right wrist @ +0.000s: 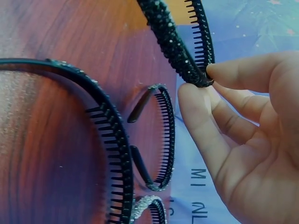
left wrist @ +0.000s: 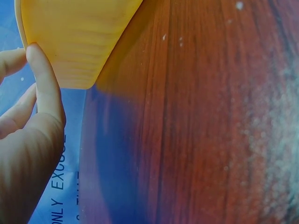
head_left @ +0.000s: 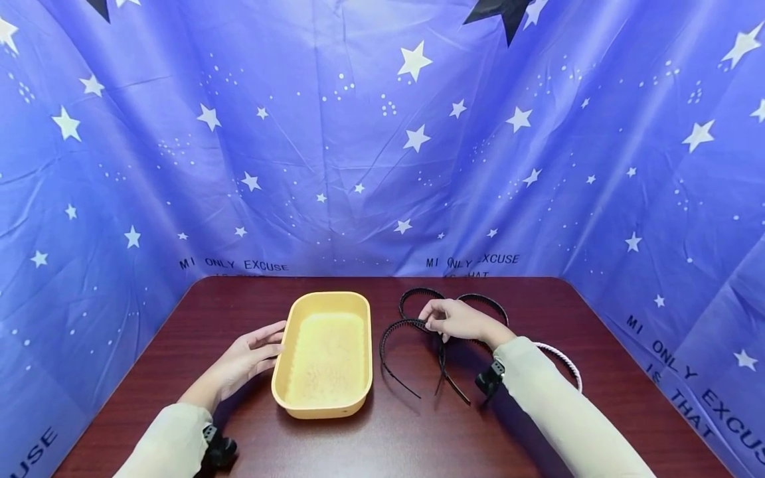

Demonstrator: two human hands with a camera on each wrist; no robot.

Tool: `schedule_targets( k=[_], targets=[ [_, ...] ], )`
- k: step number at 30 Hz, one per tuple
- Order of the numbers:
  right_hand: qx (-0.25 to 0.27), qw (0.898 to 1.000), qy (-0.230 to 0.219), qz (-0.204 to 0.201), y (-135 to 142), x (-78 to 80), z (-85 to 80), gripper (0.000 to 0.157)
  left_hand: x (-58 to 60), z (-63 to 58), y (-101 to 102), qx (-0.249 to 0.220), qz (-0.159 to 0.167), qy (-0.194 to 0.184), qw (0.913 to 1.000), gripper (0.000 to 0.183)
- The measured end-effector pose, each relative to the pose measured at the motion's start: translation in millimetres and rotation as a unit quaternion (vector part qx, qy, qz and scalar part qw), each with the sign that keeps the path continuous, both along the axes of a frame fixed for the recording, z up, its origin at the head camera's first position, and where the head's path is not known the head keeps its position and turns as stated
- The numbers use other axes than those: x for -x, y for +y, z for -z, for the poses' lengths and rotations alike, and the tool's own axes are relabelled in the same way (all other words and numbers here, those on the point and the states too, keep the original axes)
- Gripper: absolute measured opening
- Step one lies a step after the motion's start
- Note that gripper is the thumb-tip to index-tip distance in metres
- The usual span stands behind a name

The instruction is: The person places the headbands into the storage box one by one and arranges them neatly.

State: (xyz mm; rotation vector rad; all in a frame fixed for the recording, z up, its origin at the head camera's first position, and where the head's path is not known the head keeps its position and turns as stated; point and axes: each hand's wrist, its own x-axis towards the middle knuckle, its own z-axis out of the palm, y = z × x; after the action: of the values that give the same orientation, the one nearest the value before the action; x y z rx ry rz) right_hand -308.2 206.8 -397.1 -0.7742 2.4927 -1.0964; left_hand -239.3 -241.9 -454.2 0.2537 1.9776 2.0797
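A yellow plastic basin [head_left: 323, 352] sits on the table left of centre. My left hand [head_left: 248, 355] is at its left side, with relaxed fingers touching the outer wall just under the rim, as the left wrist view shows. My right hand [head_left: 463, 320] pinches a black toothed headband [right wrist: 168, 44] between thumb and fingers at the top of its arch. Glittering dark beads cover its outer face. Beneath and around this hand are other black headbands [head_left: 490, 302], partly hidden by the hand and sleeve. A headband with a white braided-looking band [head_left: 568, 362] shows beyond the right forearm.
The dark red wooden table [head_left: 382, 451] reaches back to a blue star-print cloth [head_left: 335, 166], which hangs behind it and along both sides. A black wrist camera [head_left: 490, 377] sits on the right sleeve, another [head_left: 220, 448] on the left.
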Motion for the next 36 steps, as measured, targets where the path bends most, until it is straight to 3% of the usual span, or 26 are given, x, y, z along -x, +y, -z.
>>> schedule_targets(
  k=[30, 36],
  targets=[
    [0.006, 1.0, 0.003, -0.016, -27, 11.6, -24.2, 0.02, -0.2, 0.4, 0, 0.001, 0.0, 0.0, 1.0, 0.067],
    [0.014, 1.0, -0.016, -0.018, -35, 10.8, -28.7, 0.02, -0.3, 0.3, 0, 0.001, 0.0, -0.001, 1.0, 0.067]
  ],
)
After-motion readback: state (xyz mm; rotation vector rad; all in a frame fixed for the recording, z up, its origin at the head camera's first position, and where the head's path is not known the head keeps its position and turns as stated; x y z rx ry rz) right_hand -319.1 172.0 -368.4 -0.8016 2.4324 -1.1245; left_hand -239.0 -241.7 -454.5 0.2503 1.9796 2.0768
